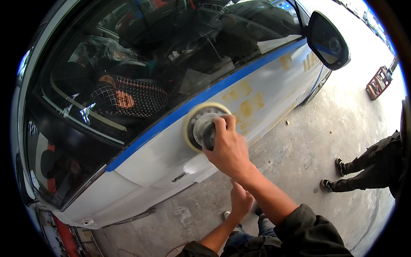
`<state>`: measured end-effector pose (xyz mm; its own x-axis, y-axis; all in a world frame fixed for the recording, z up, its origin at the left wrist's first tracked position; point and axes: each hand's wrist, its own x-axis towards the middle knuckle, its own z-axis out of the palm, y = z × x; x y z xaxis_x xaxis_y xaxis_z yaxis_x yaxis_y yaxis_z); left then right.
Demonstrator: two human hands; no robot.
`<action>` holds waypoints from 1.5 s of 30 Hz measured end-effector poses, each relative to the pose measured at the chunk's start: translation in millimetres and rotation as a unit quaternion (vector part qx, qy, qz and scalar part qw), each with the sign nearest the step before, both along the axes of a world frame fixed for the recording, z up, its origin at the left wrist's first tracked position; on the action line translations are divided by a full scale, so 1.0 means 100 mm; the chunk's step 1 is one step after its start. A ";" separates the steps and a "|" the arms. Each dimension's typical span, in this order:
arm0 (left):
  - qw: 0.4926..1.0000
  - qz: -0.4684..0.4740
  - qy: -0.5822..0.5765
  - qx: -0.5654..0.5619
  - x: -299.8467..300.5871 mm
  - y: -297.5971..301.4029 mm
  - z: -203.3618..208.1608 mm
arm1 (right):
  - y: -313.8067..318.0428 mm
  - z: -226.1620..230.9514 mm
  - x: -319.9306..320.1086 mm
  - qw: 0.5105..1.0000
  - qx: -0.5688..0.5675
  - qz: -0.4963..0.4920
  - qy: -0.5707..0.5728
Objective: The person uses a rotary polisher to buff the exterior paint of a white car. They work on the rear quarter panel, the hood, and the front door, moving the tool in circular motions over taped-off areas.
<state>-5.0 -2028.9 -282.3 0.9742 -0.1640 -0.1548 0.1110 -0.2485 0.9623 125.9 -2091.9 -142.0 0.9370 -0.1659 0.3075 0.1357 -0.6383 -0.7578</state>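
A round sander (204,124) with a pale yellow-edged disc and a dusty grey body rests against the white car door (162,147). My right hand (230,147) is wrapped round the sander's dark end, thumb below and fingers on top. Lower down, partly behind my right forearm, my left hand (242,200) is closed; whatever it may hold is hidden. Blue masking tape (165,132) runs along the bottom of the window, just above the disc. Yellowish filler patches (251,105) mark the door to the right of the sander. Below it is the door handle recess (198,165).
The dark side mirror (328,40) juts out at the upper right. Another person's legs (368,169) stand on the concrete floor (295,150) at the right. Farther back is a small red rack (379,83). A red object (64,235) lies near the car at lower left.
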 end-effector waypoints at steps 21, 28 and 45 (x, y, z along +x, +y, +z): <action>0.996 -0.022 -0.034 0.077 -0.41 0.94 -0.53 | 0.69 -0.71 -0.54 0.992 0.058 -0.080 -0.077; 0.983 -0.101 -0.126 0.083 -0.58 1.40 -0.48 | 1.14 -0.65 -0.72 0.996 0.050 -0.051 -0.061; 0.991 -0.018 -0.081 0.105 -0.94 1.90 -0.48 | 1.96 -0.74 -1.05 0.989 0.109 0.057 -0.087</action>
